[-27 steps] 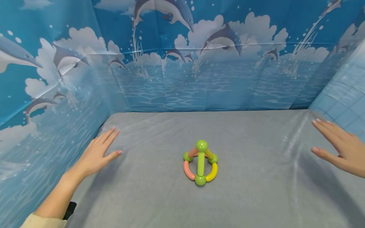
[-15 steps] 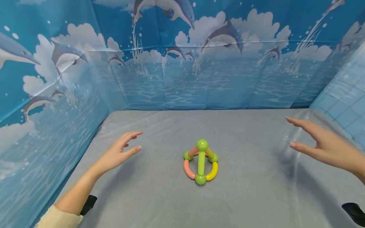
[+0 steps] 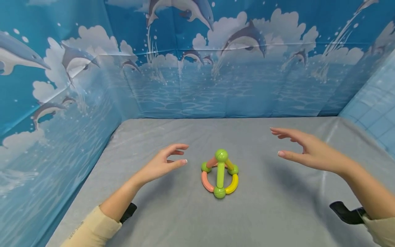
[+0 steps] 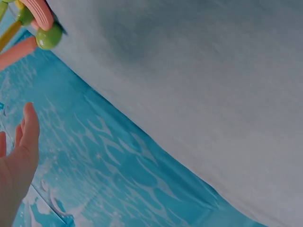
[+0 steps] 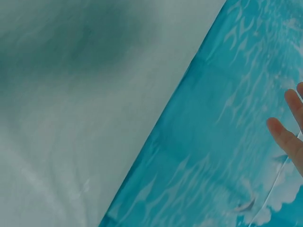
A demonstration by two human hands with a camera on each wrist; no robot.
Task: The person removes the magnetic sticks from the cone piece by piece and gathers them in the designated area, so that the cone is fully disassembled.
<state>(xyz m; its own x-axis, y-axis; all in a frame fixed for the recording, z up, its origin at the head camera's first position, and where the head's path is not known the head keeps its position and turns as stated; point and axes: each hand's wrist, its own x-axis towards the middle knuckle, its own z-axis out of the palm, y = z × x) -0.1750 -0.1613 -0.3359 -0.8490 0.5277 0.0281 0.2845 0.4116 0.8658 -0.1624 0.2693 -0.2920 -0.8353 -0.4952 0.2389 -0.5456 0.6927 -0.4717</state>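
Note:
A pyramid-shaped baby rattle with green balls and pink, yellow and green bars stands on the grey covered surface in the head view. My left hand is in the air just left of it, fingers loosely bent towards it and holding nothing. To the rattle's right, farther off, my right hand hovers with thumb and fingers apart, also holding nothing. The left wrist view catches part of the rattle at its top left corner, above the left hand. Only a few fingertips of the right hand show in the right wrist view.
The grey sheet has soft creases and carries both hands' shadows. A blue dolphin-print curtain walls off the back and the left side, and a tile-patterned panel stands at the right. Black straps are on the wrists.
Both hands have moved inward towards the rattle, the left one rightward and the right one leftward. Their fingers are more bent than before. The rattle has stayed in place.

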